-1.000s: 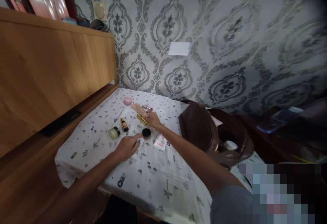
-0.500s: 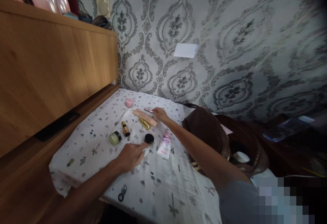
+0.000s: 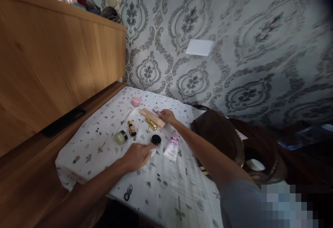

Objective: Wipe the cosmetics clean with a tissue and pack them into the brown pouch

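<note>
My left hand rests low on the patterned white cloth, fingers curled against the near side of a small jar with a black lid. Something whitish shows between its index finger and thumb, too blurred to name. Farther back, my right hand pinches a slim pinkish tube just beside a peach squeeze tube. A gold tube lies in front of that. Toward the left are a dark dropper-type bottle with a gold top and a greenish jar on its side.
A pink round container sits at the back. Right of the black-lidded jar lies a white and purple tube. A brown bag stands along the right side. The wooden cabinet borders the left, and patterned wallpaper rises behind.
The view has shifted, so everything appears slightly farther right. The slim tube in my right hand has come a little nearer the peach tube. My left hand stays at the black-lidded jar.
</note>
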Demonstrator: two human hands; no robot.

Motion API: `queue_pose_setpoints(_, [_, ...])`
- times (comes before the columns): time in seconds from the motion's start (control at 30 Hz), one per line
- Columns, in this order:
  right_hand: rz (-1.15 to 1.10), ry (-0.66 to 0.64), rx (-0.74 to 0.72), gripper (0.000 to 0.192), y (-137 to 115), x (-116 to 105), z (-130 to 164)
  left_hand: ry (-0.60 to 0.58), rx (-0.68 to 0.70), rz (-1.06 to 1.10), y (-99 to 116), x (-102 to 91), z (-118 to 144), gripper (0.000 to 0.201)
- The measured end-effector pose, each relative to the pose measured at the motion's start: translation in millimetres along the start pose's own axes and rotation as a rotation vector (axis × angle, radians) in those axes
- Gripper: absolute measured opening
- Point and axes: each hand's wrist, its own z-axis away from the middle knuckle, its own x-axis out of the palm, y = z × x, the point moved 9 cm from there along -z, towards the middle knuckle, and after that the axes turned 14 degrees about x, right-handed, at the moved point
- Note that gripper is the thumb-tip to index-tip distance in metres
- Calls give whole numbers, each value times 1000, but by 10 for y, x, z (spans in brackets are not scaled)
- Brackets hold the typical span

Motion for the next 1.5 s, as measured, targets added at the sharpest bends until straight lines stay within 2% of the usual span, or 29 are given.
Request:
queue_pose_setpoints(0.37, [-215, -9, -31, 23, 189, 45, 163, 21, -3, -35, -3, 9, 12, 27])
queue_pose_setpoints(0.67, [-230, 29, -64, 19, 200, -26, 279, 13, -19, -29, 3, -25, 10, 31])
queue_pose_setpoints(0.9, [-234, 80, -19, 30, 295, -16, 360, 28, -3, 2, 11, -31, 14, 35])
queue_pose_setpoints(1.1, [-199, 44, 47, 22, 257, 35, 302, 37, -18, 8, -3, -28, 23, 32])
queue_pose_setpoints(1.37, [-182, -26, 116, 11, 109, 9, 212, -9, -42, 10, -17, -3, 8, 30])
queue_pose_setpoints(1.5, [-296, -25, 149, 22, 150, -73, 303, 29, -58, 46, -33, -34, 16, 30])
